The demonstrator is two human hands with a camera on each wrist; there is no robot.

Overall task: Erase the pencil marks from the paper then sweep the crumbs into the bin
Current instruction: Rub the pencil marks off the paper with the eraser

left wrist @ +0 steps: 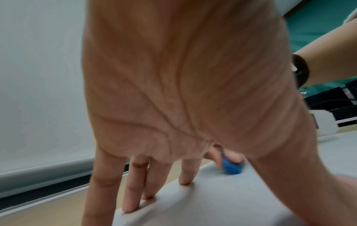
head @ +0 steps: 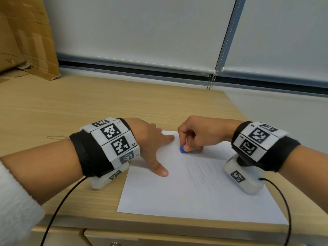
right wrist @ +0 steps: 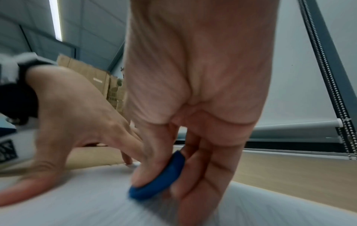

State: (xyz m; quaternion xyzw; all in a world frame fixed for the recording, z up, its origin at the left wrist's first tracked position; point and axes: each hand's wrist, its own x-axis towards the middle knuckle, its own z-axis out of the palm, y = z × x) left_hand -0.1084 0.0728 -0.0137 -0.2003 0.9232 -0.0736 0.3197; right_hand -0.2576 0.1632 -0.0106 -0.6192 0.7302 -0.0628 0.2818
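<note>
A white sheet of paper [head: 186, 192] with faint pencil lines lies on the wooden desk [head: 71, 107]. My left hand [head: 152, 146] presses flat on the paper's upper left part, fingers spread and straight; its fingertips [left wrist: 133, 209] touch the paper's [left wrist: 212, 206] edge. My right hand [head: 193, 137] pinches a small blue eraser [head: 182, 149] between thumb and fingers, its lower end on the paper near the top. In the right wrist view the blue eraser [right wrist: 160, 180] sits on the sheet [right wrist: 96, 206], and it shows past my left palm as the eraser [left wrist: 230, 166]. No bin is in view.
A cardboard box [head: 26, 38] stands at the desk's back left. Roller blinds with a bead chain [head: 223, 45] hang behind the desk. A loose thin wire loop [head: 56, 137] lies left of my left wrist. Black cables trail from both wrist cameras over the desk's front edge.
</note>
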